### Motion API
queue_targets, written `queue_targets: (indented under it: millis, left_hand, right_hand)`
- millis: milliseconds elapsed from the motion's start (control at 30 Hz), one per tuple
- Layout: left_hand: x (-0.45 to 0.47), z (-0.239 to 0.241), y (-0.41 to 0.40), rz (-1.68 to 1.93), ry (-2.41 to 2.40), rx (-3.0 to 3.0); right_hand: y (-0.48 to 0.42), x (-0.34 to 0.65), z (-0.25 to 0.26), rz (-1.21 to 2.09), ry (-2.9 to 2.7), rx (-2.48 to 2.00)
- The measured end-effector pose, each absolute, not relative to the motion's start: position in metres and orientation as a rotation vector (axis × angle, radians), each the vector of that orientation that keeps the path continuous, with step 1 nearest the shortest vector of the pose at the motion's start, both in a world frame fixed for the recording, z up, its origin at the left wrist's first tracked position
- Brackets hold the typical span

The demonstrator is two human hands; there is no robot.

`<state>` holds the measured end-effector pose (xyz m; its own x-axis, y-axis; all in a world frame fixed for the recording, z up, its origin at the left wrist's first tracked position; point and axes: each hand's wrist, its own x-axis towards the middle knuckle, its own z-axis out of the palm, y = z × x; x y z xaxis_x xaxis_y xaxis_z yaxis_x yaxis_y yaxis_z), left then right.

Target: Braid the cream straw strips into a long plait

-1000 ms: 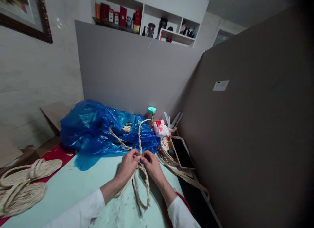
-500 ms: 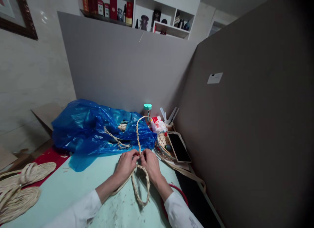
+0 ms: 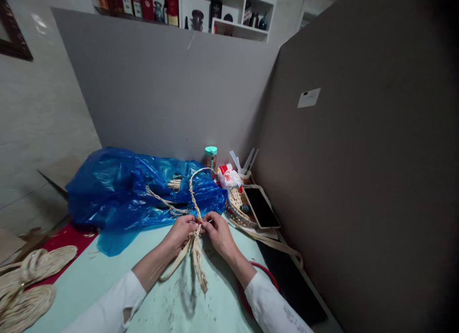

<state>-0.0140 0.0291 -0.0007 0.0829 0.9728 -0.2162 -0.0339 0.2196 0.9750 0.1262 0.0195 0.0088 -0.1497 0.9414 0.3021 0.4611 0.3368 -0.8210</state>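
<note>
My left hand and my right hand meet over a pale green tabletop, both pinching a braided straw rope at the same spot. From my fingers the rope arches up and back over a blue plastic bag. Below my hands a narrow straw loop hangs down toward the table. A flat straw strip runs under my left wrist.
Grey partitions close the back and right. By the right partition sit a woven basket with a phone on it, a red-and-white packet, a green-lidded jar. Coiled straw rope lies at the left edge.
The loop below my hands has closed from a wide oval into a narrow hanging bundle. My hands stayed together on the rope. The view tilted down and right.
</note>
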Motion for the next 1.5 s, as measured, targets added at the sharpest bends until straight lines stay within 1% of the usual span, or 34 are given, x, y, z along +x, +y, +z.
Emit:
queue_targets:
  millis: [167, 400, 667, 800, 900, 1133, 1267, 1500]
  left_hand:
    - [-0.01, 0.003, 0.026, 1.051, 1.178, 1.001]
    - [-0.003, 0.009, 0.006, 1.182, 1.172, 1.119]
    - [-0.005, 0.012, 0.001, 1.255, 1.233, 1.171]
    - [-0.003, 0.009, -0.002, 1.224, 1.204, 1.151]
    - [-0.003, 0.008, -0.002, 1.194, 1.196, 1.175]
    - [-0.002, 0.005, -0.003, 1.165, 1.336, 1.347]
    - [-0.003, 0.006, -0.006, 1.146, 1.437, 1.487]
    - [-0.004, 0.011, -0.01, 1.13, 1.566, 1.604]
  right_hand:
    - [0.016, 0.123, 0.009, 0.703, -1.756, -1.232]
    - [0.015, 0.126, 0.007, 0.637, -1.729, -1.281]
    - [0.01, 0.126, 0.01, 0.757, -1.663, -1.238]
    - [0.009, 0.129, 0.011, 0.883, -1.688, -1.188]
    - [0.01, 0.134, 0.015, 0.916, -1.768, -1.129]
    - [0.012, 0.145, 0.021, 0.889, -1.908, -1.11]
    - [0.008, 0.141, 0.02, 0.826, -1.877, -1.176]
    - [0.0, 0.134, 0.025, 0.811, -1.817, -1.227]
